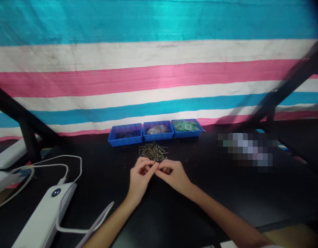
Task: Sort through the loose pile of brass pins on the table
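Observation:
My left hand (142, 174) and my right hand (174, 174) meet over the black table, thumbs and forefingers pinched together at one spot. Whatever lies between the fingertips is too small to name. Just beyond the fingers spreads a loose pile of thin metal pins (154, 151), like nails or screws, in brass and grey tones. Behind the pile stand three blue trays in a row. Dark thin pins lie in the left tray (125, 140), a clear plastic bag in the middle tray (159, 136), and green-and-clear packets in the right tray (189, 133).
A white power bank (45, 215) with white cables (80, 165) lies at the left on the black table (102, 172). A blurred-out object (248, 148) is at the right. Black frame bars (285, 79) slant at both sides before a striped sheet (159, 79).

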Demonstrator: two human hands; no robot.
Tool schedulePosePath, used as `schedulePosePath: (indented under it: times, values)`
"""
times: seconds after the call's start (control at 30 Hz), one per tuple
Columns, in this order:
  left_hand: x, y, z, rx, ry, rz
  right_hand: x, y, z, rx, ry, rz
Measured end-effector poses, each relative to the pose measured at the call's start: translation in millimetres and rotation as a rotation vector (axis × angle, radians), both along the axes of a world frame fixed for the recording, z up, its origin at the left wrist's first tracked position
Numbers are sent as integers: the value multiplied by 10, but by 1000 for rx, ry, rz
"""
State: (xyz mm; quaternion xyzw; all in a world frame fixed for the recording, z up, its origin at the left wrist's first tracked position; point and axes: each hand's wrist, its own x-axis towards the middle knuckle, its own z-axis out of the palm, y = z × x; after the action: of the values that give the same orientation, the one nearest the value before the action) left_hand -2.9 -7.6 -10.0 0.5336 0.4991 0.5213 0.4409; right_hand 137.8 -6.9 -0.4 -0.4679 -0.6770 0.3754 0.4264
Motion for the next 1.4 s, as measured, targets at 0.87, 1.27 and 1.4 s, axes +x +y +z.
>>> schedulePosePath:
  times: [0.87, 1.27, 1.4]
  values:
    - [-82, -18, 143, -34, -280, 22, -160, 638, 94, -210, 260, -96]
    - [4, -92, -16, 113, 3, -118, -437, 739, 555, -246, 108, 278]
    - [21, -123, -23, 117, 12, -127, -218, 422, 966, -155, 18, 327]
